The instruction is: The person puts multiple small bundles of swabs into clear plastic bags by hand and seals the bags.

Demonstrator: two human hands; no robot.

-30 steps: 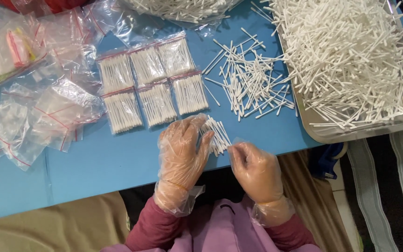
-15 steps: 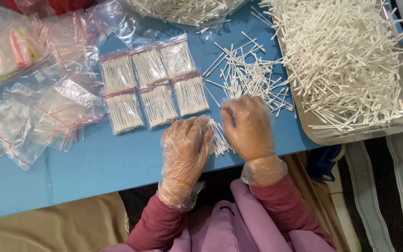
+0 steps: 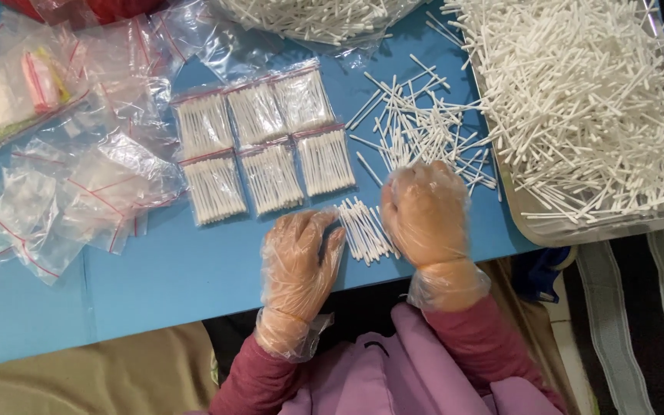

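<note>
Small bundle of cotton swabs (image 3: 364, 229) lies on blue counter (image 3: 155, 269) between both gloved hands. Left hand (image 3: 301, 257) rests flat, fingers together, touching bundle's left side; right hand (image 3: 423, 211) curled w/ fingers bent over its right side, grip unclear. Best to square swab ends evenly, press from both sides, keep loose swabs (image 3: 416, 127) farther back out of the bundle.

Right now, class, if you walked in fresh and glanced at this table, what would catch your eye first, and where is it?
First, the huge heap of white cotton swabs filling the metal tray at the right. Next, the six filled bags of swabs set in two neat rows mid-table on the blue table. Then the gloved left hand and right hand at the near edge, either side of a small bundle of swabs.
</note>
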